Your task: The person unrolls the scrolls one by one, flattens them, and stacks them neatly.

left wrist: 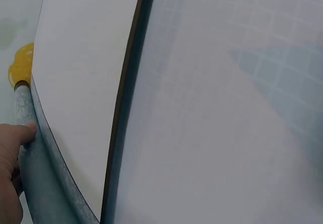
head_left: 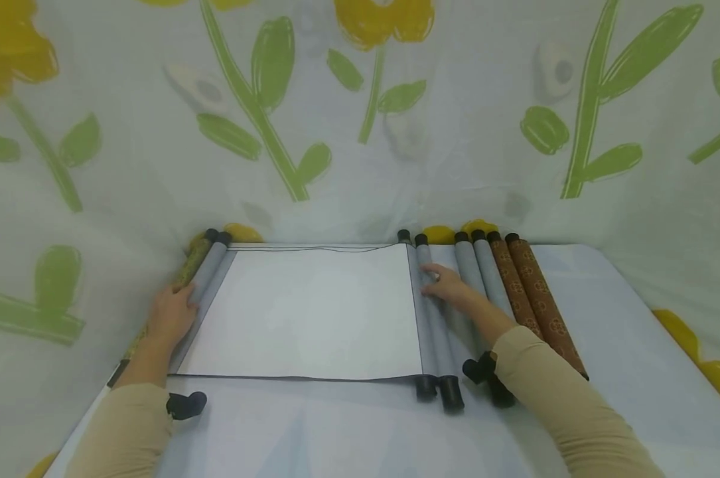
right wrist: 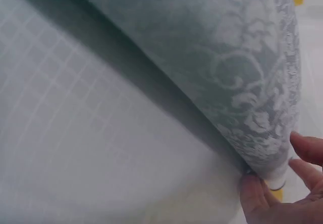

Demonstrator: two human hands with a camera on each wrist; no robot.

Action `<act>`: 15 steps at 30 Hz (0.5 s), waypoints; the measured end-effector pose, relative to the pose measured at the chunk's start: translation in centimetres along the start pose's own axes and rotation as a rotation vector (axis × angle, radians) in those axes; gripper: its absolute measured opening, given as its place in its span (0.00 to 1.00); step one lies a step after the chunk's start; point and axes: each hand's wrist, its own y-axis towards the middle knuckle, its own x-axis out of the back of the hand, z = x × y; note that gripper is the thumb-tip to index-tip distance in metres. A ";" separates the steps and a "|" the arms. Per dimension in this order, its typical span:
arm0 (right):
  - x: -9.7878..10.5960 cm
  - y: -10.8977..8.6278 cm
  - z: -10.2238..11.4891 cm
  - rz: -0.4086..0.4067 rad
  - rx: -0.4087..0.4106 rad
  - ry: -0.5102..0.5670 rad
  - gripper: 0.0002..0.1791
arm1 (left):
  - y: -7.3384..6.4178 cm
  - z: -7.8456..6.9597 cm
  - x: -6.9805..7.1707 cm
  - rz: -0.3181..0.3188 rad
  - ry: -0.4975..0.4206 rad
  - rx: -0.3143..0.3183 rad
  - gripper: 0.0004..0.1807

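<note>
A scroll (head_left: 312, 312) lies unrolled before me, its blank white sheet edged in pale grey. My left hand (head_left: 171, 312) holds the scroll's rolled left end (head_left: 210, 265), and in the left wrist view the thumb (left wrist: 29, 132) lies on its grey-green surface. At the right side my right hand (head_left: 446, 287) has thumb and forefinger about the grey roll (head_left: 440, 332) beside the sheet. The right wrist view shows the thumb (right wrist: 252, 188) against the edge of a patterned grey-green roll (right wrist: 217, 67), with the other fingers on its far side.
Rolled scrolls lie to the right: grey-green ones (head_left: 470, 255), partly under my right forearm, and brown patterned ones (head_left: 545, 299). Left of the sheet is an olive-gold roll (head_left: 195, 262). A flower-print cloth (head_left: 360, 179) rises behind the pale table (head_left: 336, 431).
</note>
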 end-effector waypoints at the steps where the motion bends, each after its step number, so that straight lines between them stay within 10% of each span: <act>1: 0.0 -0.1 0.1 -0.009 0.001 -0.001 0.33 | 0.0 0.1 0.0 0.001 0.001 -0.002 0.25; 15: 1.5 -2.7 1.7 -0.045 0.155 -0.065 0.30 | 0.3 -1.8 1.3 0.068 -0.082 -0.002 0.32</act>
